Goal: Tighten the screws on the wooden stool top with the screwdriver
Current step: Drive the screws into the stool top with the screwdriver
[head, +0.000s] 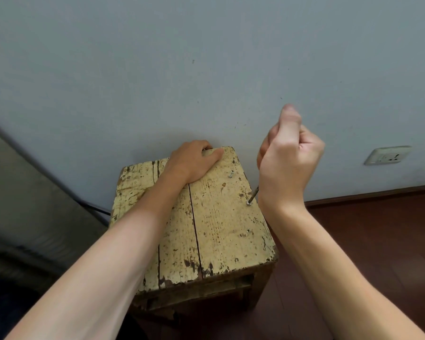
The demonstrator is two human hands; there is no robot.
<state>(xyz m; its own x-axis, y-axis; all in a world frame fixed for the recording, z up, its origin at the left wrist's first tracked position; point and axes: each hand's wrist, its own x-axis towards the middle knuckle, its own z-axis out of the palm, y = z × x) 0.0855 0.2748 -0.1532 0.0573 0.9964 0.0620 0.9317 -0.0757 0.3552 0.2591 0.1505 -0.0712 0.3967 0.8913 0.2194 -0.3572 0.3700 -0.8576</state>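
Nearest on the stool top point(219, 241), along its right edge, a screw point(248, 231) is sitting almost flush. Just beyond it, the screwdriver point(253, 194) is leaning with its tip in the middle screw point(248, 203), and the right hand point(290, 163) is wrapping tightly round the handle to turn it. Farther left, the left hand point(194, 163) is gripping the far edge, probably steadying the stool. The farthest screw point(231, 174) is sticking up, likely waiting its turn.
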